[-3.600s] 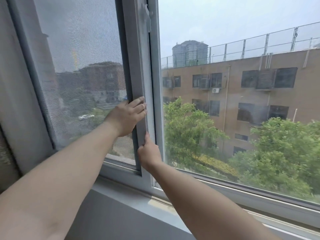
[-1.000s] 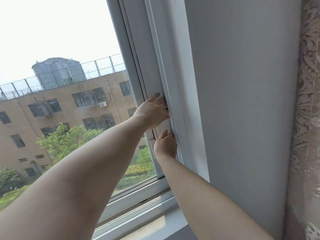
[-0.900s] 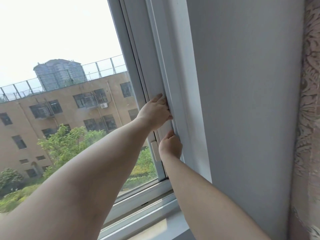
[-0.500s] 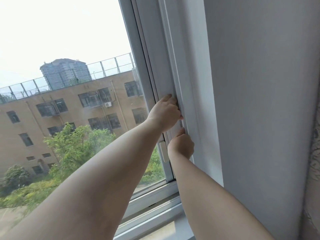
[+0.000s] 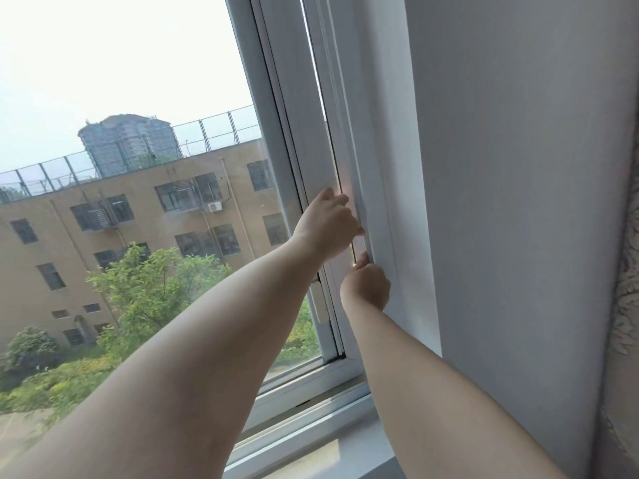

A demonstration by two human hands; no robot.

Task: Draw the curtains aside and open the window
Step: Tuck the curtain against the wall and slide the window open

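The head view is filled by the window sash, which stands tall, its long side running up and down. Its right edge is gripped by both hands. The left hand is held higher, fingers curled around the edge; the right hand is closed just below it. The sash is right in front of the hands, close beside the side frame. A thin gap is seen between them. The white sill lies below. The grey wall is on the right, and the curtain is pulled aside at the far right edge.
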